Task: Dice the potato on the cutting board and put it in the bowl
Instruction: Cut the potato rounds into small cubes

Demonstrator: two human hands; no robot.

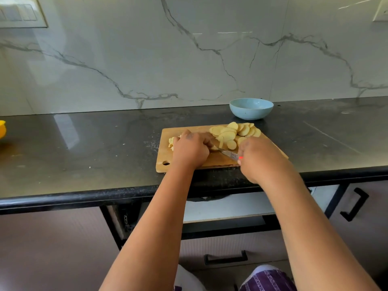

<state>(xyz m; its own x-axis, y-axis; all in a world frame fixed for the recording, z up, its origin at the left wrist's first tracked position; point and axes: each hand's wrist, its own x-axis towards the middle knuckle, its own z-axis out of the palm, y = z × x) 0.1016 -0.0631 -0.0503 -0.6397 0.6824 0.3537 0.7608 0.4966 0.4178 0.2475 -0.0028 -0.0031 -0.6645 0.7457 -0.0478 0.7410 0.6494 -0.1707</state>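
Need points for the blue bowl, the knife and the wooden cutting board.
light blue ceramic bowl (251, 111): head view, on its outer front wall.
small steel-bladed knife (228, 153): head view, on the bare blade left of the right hand.
rectangular wooden cutting board (165, 134): head view, on its bare far-left corner.

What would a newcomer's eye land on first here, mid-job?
Probably the two hands at work on the wooden cutting board near the counter's front edge: the right hand grips a knife, the left hand steadies potato. Next, the pile of potato slices on the board's far right, with the blue bowl just behind.
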